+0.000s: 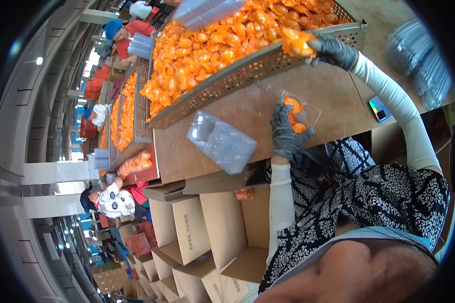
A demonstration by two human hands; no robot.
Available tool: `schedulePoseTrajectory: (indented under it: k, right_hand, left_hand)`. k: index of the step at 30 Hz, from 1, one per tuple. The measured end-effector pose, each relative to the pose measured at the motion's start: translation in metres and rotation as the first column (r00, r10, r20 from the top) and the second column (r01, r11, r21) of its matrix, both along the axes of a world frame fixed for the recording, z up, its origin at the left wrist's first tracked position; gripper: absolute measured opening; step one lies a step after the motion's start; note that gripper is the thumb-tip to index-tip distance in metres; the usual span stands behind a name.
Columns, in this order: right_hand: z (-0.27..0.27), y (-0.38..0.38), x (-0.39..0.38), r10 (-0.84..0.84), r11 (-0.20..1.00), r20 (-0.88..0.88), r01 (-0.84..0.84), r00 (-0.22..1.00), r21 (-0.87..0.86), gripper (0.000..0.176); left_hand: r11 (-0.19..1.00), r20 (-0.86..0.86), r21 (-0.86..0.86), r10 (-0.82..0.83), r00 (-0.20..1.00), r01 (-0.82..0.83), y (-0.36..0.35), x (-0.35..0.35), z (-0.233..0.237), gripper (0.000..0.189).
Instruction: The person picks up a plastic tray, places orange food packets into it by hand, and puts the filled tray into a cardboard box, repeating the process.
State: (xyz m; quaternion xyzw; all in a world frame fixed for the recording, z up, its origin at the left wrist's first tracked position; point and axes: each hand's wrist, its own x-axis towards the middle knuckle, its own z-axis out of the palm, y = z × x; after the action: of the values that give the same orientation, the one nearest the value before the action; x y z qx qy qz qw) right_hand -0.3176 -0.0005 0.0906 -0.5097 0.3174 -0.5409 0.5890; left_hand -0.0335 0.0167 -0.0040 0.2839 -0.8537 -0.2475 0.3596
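My right hand (333, 51), in a grey glove, grips an orange-wrapped round piece (297, 43) at the rim of a perforated metal bin (227, 83). A heap of similar orange pieces (207, 50) fills the bin. Lower on the brown tabletop (338, 98), my gloved left hand (287, 130) curls around a clear plastic tray (313, 112). A few orange pieces (293, 104) lie in that tray beside the fingers, partly covered by them. To the left of this hand rests a stack of clear moulded trays (222, 142).
A phone (380, 109) lies near the table's edge, with bundled clear packaging (422, 63) beyond. More clear trays (207, 10) sit on the heap. Open cardboard boxes (227, 222) stand below the table. Several co-workers, one in a white patterned shirt (115, 201), are at the left.
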Motion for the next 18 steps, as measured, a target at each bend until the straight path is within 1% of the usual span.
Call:
schedulePoseTrajectory:
  k: [1, 2, 3, 4, 5, 6, 8, 9, 10, 11, 12, 14, 15, 16, 18]
  right_hand:
    - [-0.008, 0.013, 0.012, -0.012, 0.999, -0.082, 0.009, 0.997, -0.037, 0.05]
    - [-0.021, 0.024, 0.021, -0.027, 0.997, -0.162, 0.015, 0.986, -0.076, 0.051]
    - [-0.034, 0.035, 0.034, -0.014, 0.998, -0.16, 0.004, 0.987, -0.065, 0.051]
    - [-0.051, 0.043, 0.048, -0.123, 0.972, -0.288, 0.056, 0.95, -0.23, 0.051]
    - [-0.068, 0.05, 0.06, -0.252, 0.913, -0.39, 0.084, 0.886, -0.4, 0.051]
    - [-0.091, 0.057, 0.071, -0.25, 0.912, -0.39, 0.081, 0.886, -0.402, 0.051]
    - [-0.127, 0.072, 0.087, -0.476, 0.818, -0.555, 0.112, 0.682, -0.564, 0.055]
    - [-0.122, 0.078, 0.091, -0.479, 0.816, -0.552, 0.115, 0.682, -0.567, 0.055]
    - [-0.116, 0.083, 0.093, -0.551, 0.773, -0.616, 0.067, 0.563, -0.631, 0.058]
    - [-0.109, 0.083, 0.091, -0.619, 0.73, -0.657, 0.005, 0.431, -0.684, 0.06]
    - [-0.095, 0.084, 0.088, -0.616, 0.731, -0.658, 0.005, 0.433, -0.682, 0.06]
    - [-0.058, 0.081, 0.078, -0.376, 0.835, -0.78, -0.181, 0.501, -0.519, 0.063]
    - [-0.047, 0.078, 0.076, -0.325, 0.857, -0.817, -0.217, 0.476, -0.467, 0.063]
    - [-0.046, 0.073, 0.08, -0.323, 0.861, -0.82, -0.213, 0.473, -0.462, 0.063]
    - [-0.042, 0.065, 0.086, -0.165, 0.948, -0.92, -0.201, 0.356, -0.248, 0.061]
  left_hand:
    - [0.999, 0.024, -0.03, 0.021, 0.999, -0.02, 0.0, 0.0, -0.001, 0.081]
    - [0.999, 0.028, -0.015, 0.034, 0.999, -0.034, 0.0, 0.0, -0.006, 0.081]
    - [1.0, 0.004, -0.009, 0.021, 1.0, -0.021, -0.002, 0.0, -0.009, 0.084]
    - [1.0, -0.022, -0.009, 0.006, 1.0, -0.006, -0.003, 0.0, -0.01, 0.086]
    - [0.999, -0.034, -0.039, 0.022, 0.999, -0.024, -0.002, -0.001, -0.006, 0.085]
    - [0.999, -0.035, -0.041, 0.026, 0.999, -0.027, -0.001, -0.002, -0.001, 0.085]
    - [0.999, 0.033, -0.015, 0.037, 0.999, -0.036, 0.0, -0.004, 0.007, 0.083]
    - [0.994, 0.013, -0.105, 0.041, 0.999, -0.04, -0.002, -0.002, 0.006, 0.082]
    - [0.993, 0.013, -0.11, 0.041, 0.999, -0.04, -0.003, -0.002, 0.005, 0.082]
    - [0.998, -0.03, -0.056, 0.019, 0.999, -0.02, -0.005, -0.001, 0.004, 0.082]
    - [1.0, -0.07, 0.006, -0.003, 0.998, 0.003, -0.003, 0.0, 0.003, 0.083]
    - [1.0, -0.033, -0.018, -0.005, 0.999, 0.004, -0.006, 0.002, -0.001, 0.084]
    - [0.999, 0.002, -0.039, -0.006, 1.0, 0.006, -0.007, 0.001, -0.001, 0.085]
    - [0.999, 0.0, -0.035, -0.011, 1.0, 0.011, -0.007, 0.003, -0.002, 0.085]
    - [0.998, 0.055, -0.055, -0.008, 0.998, 0.011, -0.007, 0.006, -0.004, 0.089]
